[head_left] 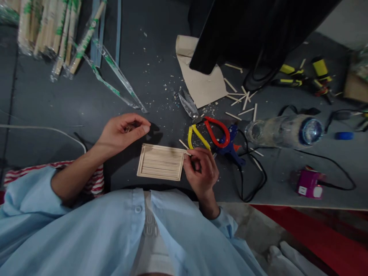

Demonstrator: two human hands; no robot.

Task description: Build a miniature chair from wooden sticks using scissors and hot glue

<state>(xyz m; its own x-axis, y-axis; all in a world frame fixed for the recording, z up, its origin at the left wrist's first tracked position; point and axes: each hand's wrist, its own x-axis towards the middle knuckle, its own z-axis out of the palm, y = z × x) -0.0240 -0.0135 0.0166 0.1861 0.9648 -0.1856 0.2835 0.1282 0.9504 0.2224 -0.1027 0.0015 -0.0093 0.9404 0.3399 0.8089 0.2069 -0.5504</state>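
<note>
My right hand pinches a short, thin wooden stick between thumb and fingertips, at the right end of a small rectangular frame of wooden sticks. The frame lies flat on the dark table, with raised stick edges and rows of sticks inside. Above its upper left corner hovers my left hand, thumb and fingertips closed together with nothing visible between them. Just beyond my right hand rest scissors with one yellow and one red handle, blades apart. Beside them lies a blue glue gun, partly covered by the red handle.
Paper-wrapped chopsticks fill the upper left, near empty wrappers. Cut stick pieces lie scattered by beige sandpaper under a black monitor. To the right are a plastic bottle, cables and a purple plug adapter.
</note>
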